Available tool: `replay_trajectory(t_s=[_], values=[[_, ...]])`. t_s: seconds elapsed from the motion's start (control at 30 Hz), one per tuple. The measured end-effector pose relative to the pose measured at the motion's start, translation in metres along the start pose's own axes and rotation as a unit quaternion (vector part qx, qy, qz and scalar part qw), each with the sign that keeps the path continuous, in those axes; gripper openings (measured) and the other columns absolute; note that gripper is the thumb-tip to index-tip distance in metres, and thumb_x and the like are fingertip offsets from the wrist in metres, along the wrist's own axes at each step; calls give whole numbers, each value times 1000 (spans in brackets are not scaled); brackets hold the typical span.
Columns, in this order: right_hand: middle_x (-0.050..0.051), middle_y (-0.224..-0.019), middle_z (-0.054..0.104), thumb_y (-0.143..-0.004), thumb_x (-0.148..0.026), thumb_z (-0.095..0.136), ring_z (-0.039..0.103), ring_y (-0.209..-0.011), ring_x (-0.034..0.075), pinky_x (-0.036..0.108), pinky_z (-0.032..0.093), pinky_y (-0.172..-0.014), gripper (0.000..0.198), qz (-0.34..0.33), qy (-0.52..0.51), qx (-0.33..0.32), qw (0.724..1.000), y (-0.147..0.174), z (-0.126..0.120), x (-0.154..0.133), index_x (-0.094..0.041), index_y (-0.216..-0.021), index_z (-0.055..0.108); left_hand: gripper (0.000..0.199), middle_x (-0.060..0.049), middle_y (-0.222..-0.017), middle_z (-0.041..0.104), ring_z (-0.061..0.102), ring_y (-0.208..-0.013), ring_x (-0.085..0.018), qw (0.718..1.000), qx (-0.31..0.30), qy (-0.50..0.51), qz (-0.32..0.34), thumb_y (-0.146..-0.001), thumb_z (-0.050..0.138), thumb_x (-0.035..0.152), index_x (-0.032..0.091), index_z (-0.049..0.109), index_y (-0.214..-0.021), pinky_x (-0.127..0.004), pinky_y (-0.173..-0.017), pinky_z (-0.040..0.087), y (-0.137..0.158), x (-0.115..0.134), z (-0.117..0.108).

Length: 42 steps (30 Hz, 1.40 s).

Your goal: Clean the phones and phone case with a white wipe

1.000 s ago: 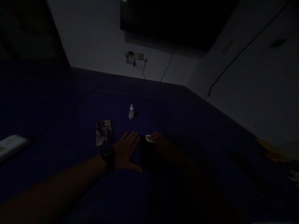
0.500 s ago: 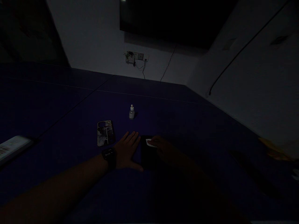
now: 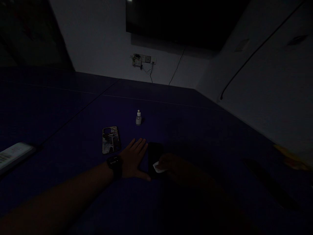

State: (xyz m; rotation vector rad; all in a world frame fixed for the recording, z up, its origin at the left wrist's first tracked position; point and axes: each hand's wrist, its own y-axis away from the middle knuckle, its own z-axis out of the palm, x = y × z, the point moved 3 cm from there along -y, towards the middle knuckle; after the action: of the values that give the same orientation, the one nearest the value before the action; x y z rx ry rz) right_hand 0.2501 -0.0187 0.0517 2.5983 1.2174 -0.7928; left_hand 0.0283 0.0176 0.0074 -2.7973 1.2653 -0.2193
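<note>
A dark, flat phone (image 3: 155,150) lies on the blue surface, its right side hard to make out in the dim light. My right hand (image 3: 171,164) presses a small white wipe (image 3: 157,168) onto the phone's lower half. My left hand (image 3: 134,158), with a dark watch at the wrist, rests flat along the phone's left side, fingers spread and thumb near its lower corner. Left of that hand lies a patterned phone case (image 3: 110,140). Beyond the hands, a little dropper bottle (image 3: 138,119) with a white cap stands upright.
A white power strip (image 3: 16,156) lies at the far left. On the right are a long dark object (image 3: 269,182) and something yellow (image 3: 290,156) by the wall. Wall sockets (image 3: 144,59) with cables sit below a large dark screen (image 3: 181,23).
My right hand has drawn the wipe down the phone toward me, from near its top edge to its lower part. The left hand stays in place.
</note>
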Motion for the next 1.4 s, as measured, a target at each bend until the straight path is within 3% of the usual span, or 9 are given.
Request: replay_trajectory(t_s=[0.13, 0.2, 0.33, 0.47, 0.63, 0.7, 0.9, 1.2, 1.4], values=[[16, -137, 57, -79, -2, 46, 54, -128, 25, 48, 43, -110, 59, 23, 54, 46, 997, -9, 3, 19, -16, -135, 59, 122, -26, -162, 22, 16, -152, -40, 1000, 6, -6, 4, -74, 32, 95, 7, 21, -157, -55, -122, 10, 0, -1, 0], [16, -135, 59, -80, -2, 47, 55, -126, 25, 48, 44, -108, 57, 26, 48, 53, 997, -8, 4, 18, -16, -133, 60, 121, -26, -162, 22, 16, -152, -40, 1000, 6, -6, 4, -75, 32, 95, 7, 21, -157, -55, -122, 10, 0, -2, 1], [11, -114, 68, -83, -5, 50, 66, -104, 21, 39, 53, -94, 40, 38, -13, -17, 999, 6, 0, -6, -19, -116, 68, 119, -26, -163, 20, 15, -153, -41, 1000, 1, -3, 5, -77, 32, 93, 6, 19, -157, -56, -122, 11, 0, -1, 0], [10, -119, 67, -83, -7, 50, 66, -106, 21, 38, 52, -95, 43, 53, -44, -88, 994, 14, -4, -19, -20, -120, 67, 121, -27, -163, 18, 16, -152, -42, 1000, 6, 3, 1, -76, 34, 93, 4, 19, -156, -57, -122, 10, -1, 1, -1], [13, -133, 61, -85, -5, 48, 58, -121, 24, 43, 45, -106, 51, 57, -17, -15, 998, 6, -7, -1, -20, -132, 61, 121, -27, -162, 19, 15, -152, -41, 1000, -10, 11, -2, -76, 32, 94, 4, 20, -156, -57, -122, 10, -1, 1, -3], [13, -133, 61, -85, -5, 48, 58, -122, 23, 43, 45, -106, 51, 53, -10, -8, 999, 5, -8, 0, -20, -133, 60, 121, -27, -162, 20, 16, -152, -41, 1000, -12, 9, -1, -75, 32, 94, 6, 20, -157, -56, -122, 10, 0, 1, -4], [9, -118, 69, -89, -9, 50, 65, -109, 20, 37, 49, -98, 35, -14, -37, -81, 996, 11, -7, -27, -22, -114, 71, 120, -26, -162, 21, 18, -152, -40, 1000, -2, 2, -2, -75, 33, 94, 7, 21, -157, -54, -122, 10, 0, 2, -5], [17, -135, 57, -80, -2, 47, 53, -125, 25, 46, 42, -109, 61, 7, 26, -15, 1000, -10, 9, -8, -15, -139, 54, 121, -27, -162, 21, 17, -152, -41, 1000, -9, -4, -9, -75, 33, 94, 4, 23, -155, -56, -122, 10, -1, 1, -1], [10, -116, 67, -86, -5, 49, 61, -108, 22, 38, 49, -97, 42, -32, -1, -67, 997, -5, 10, -26, -21, -120, 68, 119, -25, -162, 22, 18, -152, -40, 1000, 11, -4, 1, -75, 34, 94, 7, 22, -156, -54, -122, 10, 0, -1, 2]])
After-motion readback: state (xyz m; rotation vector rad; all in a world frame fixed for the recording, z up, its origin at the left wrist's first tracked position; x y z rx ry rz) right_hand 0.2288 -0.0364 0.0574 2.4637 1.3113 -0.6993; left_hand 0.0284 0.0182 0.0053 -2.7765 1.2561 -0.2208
